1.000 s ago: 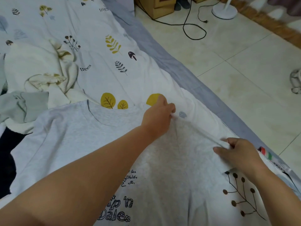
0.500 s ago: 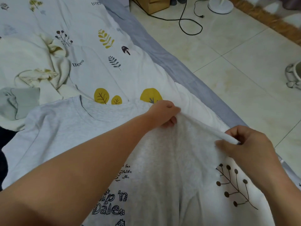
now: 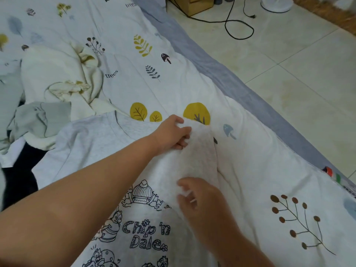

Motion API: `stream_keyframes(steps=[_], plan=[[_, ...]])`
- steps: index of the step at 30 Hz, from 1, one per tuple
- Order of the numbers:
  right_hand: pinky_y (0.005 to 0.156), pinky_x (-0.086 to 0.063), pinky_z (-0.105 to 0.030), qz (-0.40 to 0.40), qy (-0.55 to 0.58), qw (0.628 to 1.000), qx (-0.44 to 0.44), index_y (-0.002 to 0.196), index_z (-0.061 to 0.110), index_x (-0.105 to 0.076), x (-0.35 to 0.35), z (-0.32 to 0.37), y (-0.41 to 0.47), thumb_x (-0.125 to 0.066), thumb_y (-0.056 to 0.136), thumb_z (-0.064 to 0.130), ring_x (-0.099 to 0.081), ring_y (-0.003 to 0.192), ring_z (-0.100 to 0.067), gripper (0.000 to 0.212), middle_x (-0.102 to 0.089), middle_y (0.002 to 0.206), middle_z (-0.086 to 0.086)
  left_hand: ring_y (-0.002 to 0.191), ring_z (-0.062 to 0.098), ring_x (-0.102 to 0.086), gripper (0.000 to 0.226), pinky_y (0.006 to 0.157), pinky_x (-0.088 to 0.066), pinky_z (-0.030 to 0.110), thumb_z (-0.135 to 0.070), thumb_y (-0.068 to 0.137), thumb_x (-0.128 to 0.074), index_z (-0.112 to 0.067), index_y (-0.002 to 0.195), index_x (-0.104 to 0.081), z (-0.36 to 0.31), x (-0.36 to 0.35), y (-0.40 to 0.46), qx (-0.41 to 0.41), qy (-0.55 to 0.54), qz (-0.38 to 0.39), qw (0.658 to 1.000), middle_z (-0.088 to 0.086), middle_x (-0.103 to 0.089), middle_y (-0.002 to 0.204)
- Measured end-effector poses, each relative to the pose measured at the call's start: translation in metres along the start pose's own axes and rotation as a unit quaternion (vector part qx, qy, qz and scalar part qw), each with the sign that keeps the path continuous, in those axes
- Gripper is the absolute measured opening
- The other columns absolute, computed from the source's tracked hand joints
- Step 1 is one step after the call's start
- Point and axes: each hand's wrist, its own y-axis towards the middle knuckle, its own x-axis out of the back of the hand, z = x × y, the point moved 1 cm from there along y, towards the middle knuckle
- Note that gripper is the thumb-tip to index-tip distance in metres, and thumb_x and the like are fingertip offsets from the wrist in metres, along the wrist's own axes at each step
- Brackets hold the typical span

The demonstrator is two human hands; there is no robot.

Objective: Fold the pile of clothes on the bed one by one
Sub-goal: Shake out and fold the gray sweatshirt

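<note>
T-shirt (image 3: 92, 143): pale heather grey — printed in black outline with cartoon chipmunks and "Chip 'n Dale".
Bedsheet (image 3: 173, 89): white, patterned with yellow trees, dark leaves, mushrooms — edged in grey.
Crumpled garment (image 3: 57, 74): cream.
Floor (image 3: 289, 74): beige tiles.

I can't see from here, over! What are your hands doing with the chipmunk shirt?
Left hand grips the shirt's folded side up top. Right hand on the same fold lower down, grip blurred. Grey shirt flat on bed. Unfolded pile waits beyond, nothing blocking.

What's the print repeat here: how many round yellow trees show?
3: two beside the shirt collar, one beyond the left hand; a yellow patch at the left edge may be another.
</note>
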Motion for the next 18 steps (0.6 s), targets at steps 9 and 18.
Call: stream_keyframes(steps=[9, 18], plan=[[0.087, -0.04, -0.038, -0.123, -0.177, 0.975, -0.053, 0.139, 0.024, -0.039, 0.034, -0.033, 0.07, -0.056, 0.089, 0.025, -0.045, 0.105, -0.028, 0.053, -0.042, 0.115, -0.011, 0.086, 0.018, -0.05, 0.05, 0.069, -0.039, 0.028, -0.023, 0.074, -0.073, -0.014, 0.114, -0.045, 0.037, 0.007, -0.037, -0.019, 0.468, 0.109, 0.877, 0.004, -0.057, 0.104], [0.082, -0.039, -0.044, -0.189, -0.294, 0.935, -0.067, 0.113, 0.003, -0.053, 0.038, -0.038, 0.114, -0.051, 0.09, 0.014, -0.047, 0.104, -0.039, 0.026, -0.051, 0.113, -0.022, 0.091, 0.028, -0.058, 0.04, 0.071, -0.045, 0.034, -0.01, 0.081, -0.059, -0.012, 0.12, -0.049, 0.053, 0.001, -0.061, -0.185, 0.543, -0.171, 0.801, 0.009, -0.057, 0.111]])
